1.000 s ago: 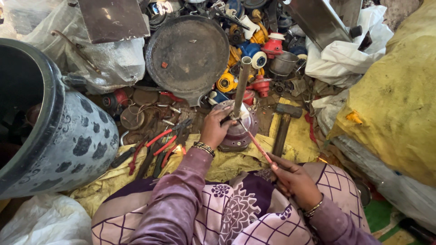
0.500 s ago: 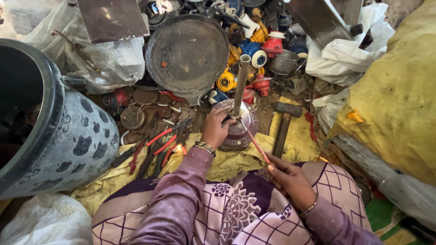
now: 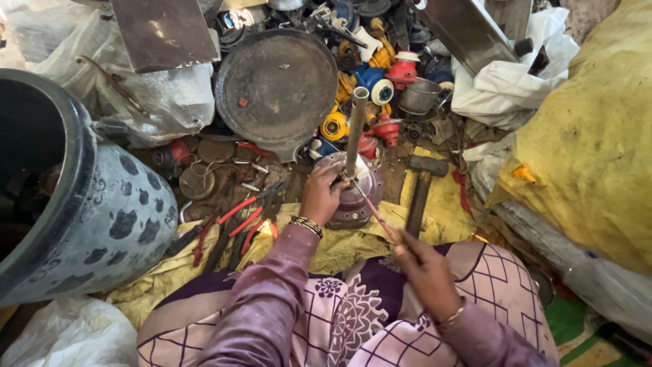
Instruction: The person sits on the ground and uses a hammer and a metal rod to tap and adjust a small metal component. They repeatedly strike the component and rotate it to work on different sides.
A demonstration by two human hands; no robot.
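A round metal base [image 3: 354, 197] with an upright metal pipe [image 3: 354, 129] stands on the yellow cloth [image 3: 353, 238] in front of me. My left hand [image 3: 322, 192] grips the left side of that base near the foot of the pipe. My right hand [image 3: 426, 270] pinches the end of a thin reddish rod [image 3: 375, 207], whose far tip reaches the base beside the pipe.
A hammer [image 3: 421, 190] lies right of the base; red-handled pliers [image 3: 234, 224] lie to its left. A big dark round pan [image 3: 278, 81] leans behind among coloured parts. A large blue spotted drum [image 3: 88, 204] stands left, and a yellow sack [image 3: 591, 136] fills the right.
My right hand with the rod has shifted slightly; the left hand stays on the base and the pipe remains upright.
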